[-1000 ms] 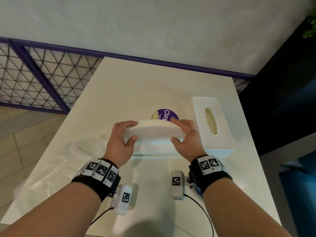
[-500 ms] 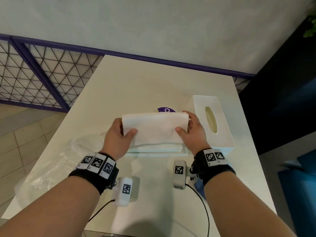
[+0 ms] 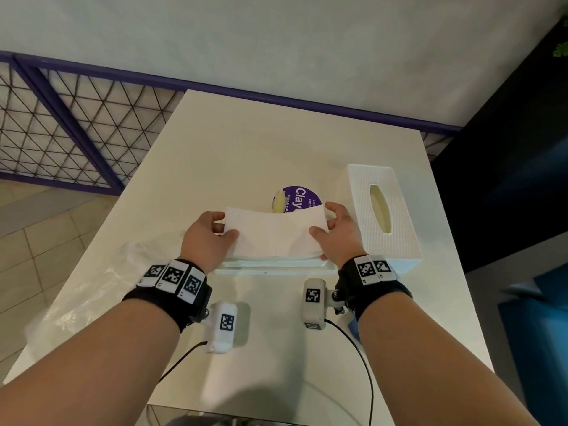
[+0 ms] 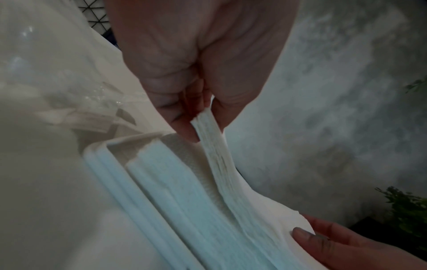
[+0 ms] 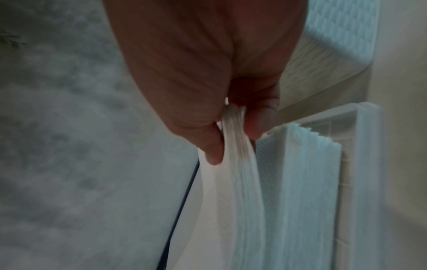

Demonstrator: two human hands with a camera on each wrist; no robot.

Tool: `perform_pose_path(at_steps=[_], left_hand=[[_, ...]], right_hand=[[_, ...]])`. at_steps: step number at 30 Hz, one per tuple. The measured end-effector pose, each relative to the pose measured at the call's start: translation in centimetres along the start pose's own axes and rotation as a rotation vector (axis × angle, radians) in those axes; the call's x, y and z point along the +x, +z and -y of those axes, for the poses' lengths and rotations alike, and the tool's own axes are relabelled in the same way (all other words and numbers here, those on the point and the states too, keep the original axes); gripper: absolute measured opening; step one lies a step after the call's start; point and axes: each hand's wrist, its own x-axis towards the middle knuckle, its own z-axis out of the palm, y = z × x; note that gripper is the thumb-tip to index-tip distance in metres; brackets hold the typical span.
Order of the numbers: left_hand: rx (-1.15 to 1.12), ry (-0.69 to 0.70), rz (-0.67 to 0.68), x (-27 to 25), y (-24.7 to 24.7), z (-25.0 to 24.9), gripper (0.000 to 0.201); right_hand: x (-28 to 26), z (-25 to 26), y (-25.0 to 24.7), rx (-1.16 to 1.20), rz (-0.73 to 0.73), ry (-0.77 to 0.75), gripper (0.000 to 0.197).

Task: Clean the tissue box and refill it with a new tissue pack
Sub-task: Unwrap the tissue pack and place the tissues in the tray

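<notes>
I pinch the tissue stack (image 3: 270, 233) at both ends, left hand (image 3: 204, 241) and right hand (image 3: 341, 238), folding it over the box base (image 3: 273, 267); the cover (image 3: 381, 213) waits at three o'clock.

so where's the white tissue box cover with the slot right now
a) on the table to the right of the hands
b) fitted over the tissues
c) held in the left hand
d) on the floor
a: the tissue box cover stands on the table beside the right hand, while both hands pinch the tissue stack.
</notes>
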Motion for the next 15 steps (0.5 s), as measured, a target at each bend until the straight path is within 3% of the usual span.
perform_pose_path(at_steps=[9, 12, 15], left_hand=[[0.100, 0.026, -0.037, -0.1, 0.5, 0.4, 0.049], [0.276, 0.254, -0.085, -0.7, 0.5, 0.4, 0.055], [0.456, 0.453, 0.017, -1.5, 1.1, 0.1, 0.045]], right_hand=[[0.4, -0.7, 0.7, -0.107, -0.043, 0.007, 0.058], [0.3, -0.7, 0.8, -0.184, -0.118, -0.025, 0.057], [-0.5, -0.3, 1.2, -0.281, -0.155, -0.153, 0.044]])
